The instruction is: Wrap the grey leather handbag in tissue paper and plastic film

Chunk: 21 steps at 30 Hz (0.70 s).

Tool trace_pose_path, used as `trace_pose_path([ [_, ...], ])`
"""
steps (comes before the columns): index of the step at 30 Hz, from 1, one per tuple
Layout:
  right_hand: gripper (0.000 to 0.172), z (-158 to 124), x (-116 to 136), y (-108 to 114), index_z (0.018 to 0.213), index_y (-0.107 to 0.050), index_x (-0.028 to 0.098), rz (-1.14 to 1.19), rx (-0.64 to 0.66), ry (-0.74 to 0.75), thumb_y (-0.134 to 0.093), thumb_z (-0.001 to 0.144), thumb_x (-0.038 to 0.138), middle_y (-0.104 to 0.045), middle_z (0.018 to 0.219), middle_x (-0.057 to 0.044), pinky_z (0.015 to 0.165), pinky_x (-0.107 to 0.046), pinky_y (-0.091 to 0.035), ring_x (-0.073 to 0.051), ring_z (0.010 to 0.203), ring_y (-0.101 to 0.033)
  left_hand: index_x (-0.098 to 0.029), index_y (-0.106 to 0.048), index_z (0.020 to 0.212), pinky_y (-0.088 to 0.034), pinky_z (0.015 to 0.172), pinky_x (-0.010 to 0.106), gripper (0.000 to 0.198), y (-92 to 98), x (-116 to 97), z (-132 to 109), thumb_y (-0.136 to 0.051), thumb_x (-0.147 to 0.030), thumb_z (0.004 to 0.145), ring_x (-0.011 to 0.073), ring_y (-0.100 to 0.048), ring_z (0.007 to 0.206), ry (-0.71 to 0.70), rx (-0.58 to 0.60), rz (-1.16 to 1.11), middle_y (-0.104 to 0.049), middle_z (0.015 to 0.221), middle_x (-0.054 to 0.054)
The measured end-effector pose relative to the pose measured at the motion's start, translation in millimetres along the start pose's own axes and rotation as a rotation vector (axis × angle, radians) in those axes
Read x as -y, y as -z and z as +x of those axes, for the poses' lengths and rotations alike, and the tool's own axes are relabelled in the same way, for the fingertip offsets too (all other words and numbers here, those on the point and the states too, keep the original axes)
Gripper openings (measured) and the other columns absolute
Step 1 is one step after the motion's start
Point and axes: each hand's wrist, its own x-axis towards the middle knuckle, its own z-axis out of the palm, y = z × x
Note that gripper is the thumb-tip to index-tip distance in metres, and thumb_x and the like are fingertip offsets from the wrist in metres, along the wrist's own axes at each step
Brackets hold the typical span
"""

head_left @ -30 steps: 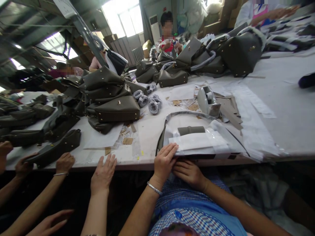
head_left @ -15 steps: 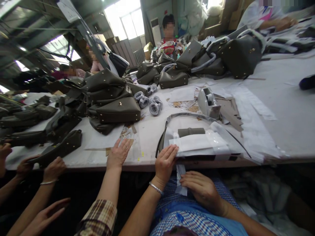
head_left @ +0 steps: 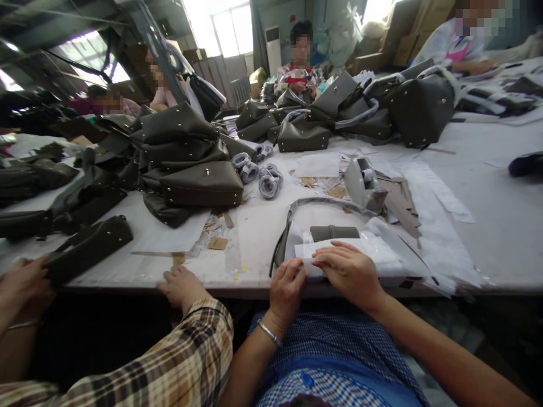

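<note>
From the head camera: at work on a wrapped bag (head_left: 280,250) at four o'clock from centre, along the near edge of the table (head_left: 487,237). Touching its white paper (head_left: 388,251) with left hand (head_left: 288,288) and, at three o'clock from that, right hand (head_left: 352,274), both with fingers narrow; impossible to tell whether gripping or pressing. Near a tape dispenser (head_left: 358,183) at twelve, apart from stacked bags (head_left: 203,186) at ten.

Silver bangle (head_left: 270,333), blue checked garment (head_left: 335,333)
</note>
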Motion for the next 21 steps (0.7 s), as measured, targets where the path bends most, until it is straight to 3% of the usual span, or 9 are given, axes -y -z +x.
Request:
trace_pose_path([
  [10,0.007,20,-33,-16,0.081,-0.069,0.021,-0.057,0.318,-0.107,-0.069,0.087,0.024,-0.071,0.086,-0.004,0.079,-0.035,-0.052,-0.021,0.083,-0.066,-0.020,-0.055,0.131,-0.056,0.095,0.036,0.037,0.4,0,1,-0.051,-0.015,0.095,0.0217,-0.063,0.106,0.087,-0.021,-0.115,-0.067,0.114,0.008],
  [16,0.010,27,-33,-16,0.080,-0.063,0.020,-0.084,0.348,-0.158,-0.072,0.084,0.021,-0.066,0.093,-0.005,0.082,-0.037,-0.053,-0.023,0.092,-0.060,-0.024,-0.059,0.129,-0.053,0.100,0.034,0.037,2.5,2,3,-0.056,-0.013,0.094,0.0208,-0.061,0.116,-0.010,-0.047,-0.058,-0.064,0.130,0.007],
  [21,0.009,31,-27,-18,0.086,-0.062,0.021,-0.170,0.341,-0.199,-0.071,0.084,0.019,-0.065,0.089,-0.005,0.076,-0.036,-0.054,-0.025,0.090,-0.061,-0.022,-0.056,0.134,-0.056,0.099,0.035,0.041,9.3,0,11,-0.057,-0.015,0.094,0.0215,-0.061,0.114,0.001,0.083,-0.070,-0.066,0.129,0.003],
])
